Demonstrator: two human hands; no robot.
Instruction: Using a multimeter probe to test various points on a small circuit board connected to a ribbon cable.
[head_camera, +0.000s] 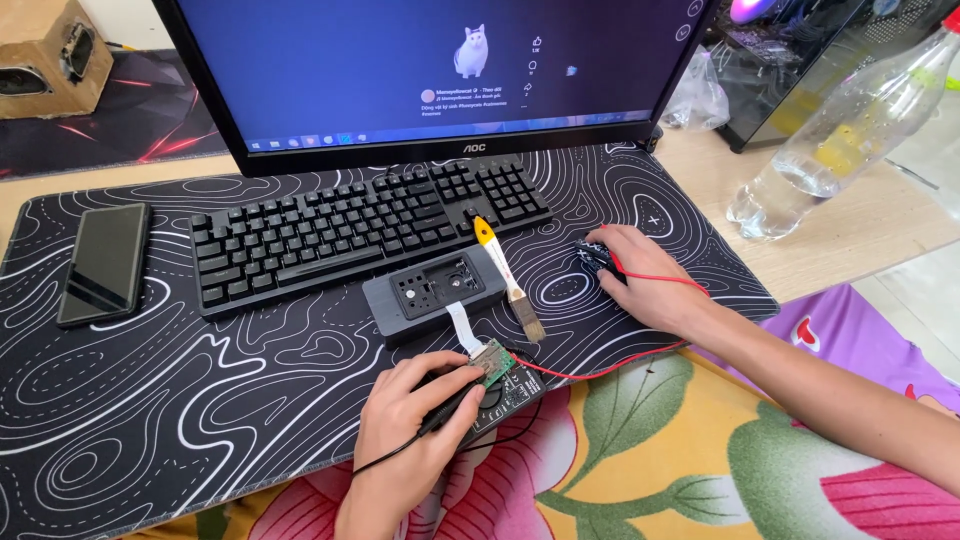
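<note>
My left hand (410, 425) is at the front edge of the desk mat, gripping a black probe (452, 405) with its black wire trailing toward me. The probe tip rests against a small green circuit board (494, 362) lying on a black device. A white ribbon cable (463, 326) links the board to an opened grey case (437, 291). My right hand (648, 275) lies over a black mouse (596, 256), and a red wire (600, 366) runs from the board area across that wrist. A yellow-handled brush (507, 274) lies beside the case.
A black keyboard (365, 227) sits before the monitor (440, 75). At the mat's left lies a dark phone (105, 263). A clear plastic bottle (840, 135) lies at the right on the wooden desk. A floral cloth (640, 460) covers the near side.
</note>
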